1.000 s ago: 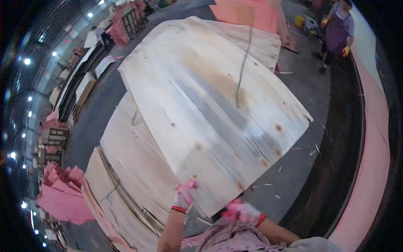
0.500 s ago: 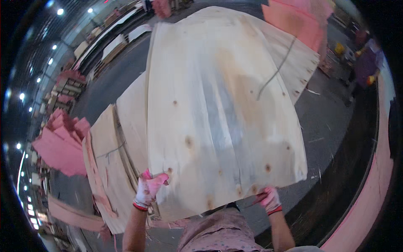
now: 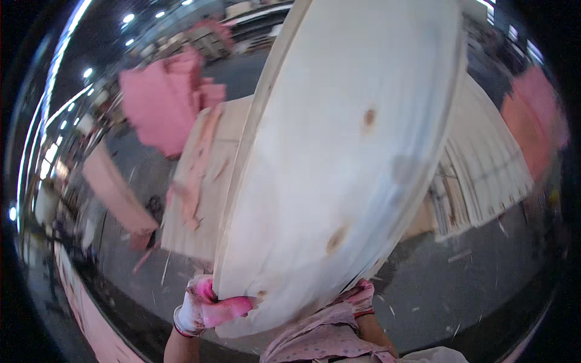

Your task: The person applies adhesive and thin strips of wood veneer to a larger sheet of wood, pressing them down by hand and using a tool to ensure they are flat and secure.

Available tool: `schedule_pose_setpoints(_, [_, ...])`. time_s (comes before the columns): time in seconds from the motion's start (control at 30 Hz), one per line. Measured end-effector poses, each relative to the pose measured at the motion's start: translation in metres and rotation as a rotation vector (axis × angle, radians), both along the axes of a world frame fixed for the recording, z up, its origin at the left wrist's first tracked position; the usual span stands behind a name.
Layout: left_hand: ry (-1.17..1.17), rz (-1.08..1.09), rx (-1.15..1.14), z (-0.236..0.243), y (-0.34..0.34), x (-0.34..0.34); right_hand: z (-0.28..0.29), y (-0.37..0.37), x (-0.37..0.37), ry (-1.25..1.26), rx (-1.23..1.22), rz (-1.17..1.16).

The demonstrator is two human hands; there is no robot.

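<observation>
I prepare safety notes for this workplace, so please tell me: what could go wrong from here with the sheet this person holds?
The wood veneer sheet is bowed, so it might crack, perhaps near a brown knot.
The gloved left hand pinches its near edge, but the right hand's grip is partly hidden; a slip there could tip the sheet.
Pale scraps on the floor might make footing poor.

A pink sheet pile (image 3: pixel 156 101) stands at left, bright lights (image 3: pixel 128 18) beyond.
</observation>
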State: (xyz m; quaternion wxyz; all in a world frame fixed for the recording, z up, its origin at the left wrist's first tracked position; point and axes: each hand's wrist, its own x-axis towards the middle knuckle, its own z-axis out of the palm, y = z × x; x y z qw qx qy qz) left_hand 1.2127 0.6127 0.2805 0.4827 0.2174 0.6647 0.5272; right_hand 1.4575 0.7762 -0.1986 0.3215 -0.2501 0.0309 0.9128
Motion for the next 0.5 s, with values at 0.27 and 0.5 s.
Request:
schedule_pose_setpoints(0.27, [0.431, 0.277, 0.454, -0.044, -0.301, -0.087, 0.063, -0.124, -0.162, -0.599, 0.594, 0.127])
schedule_pose_setpoints(0.5, [0.274, 0.817, 0.683, -0.126, -0.491, -0.113, 0.092, -0.192, -0.263, 0.150, 0.586, 0.685])
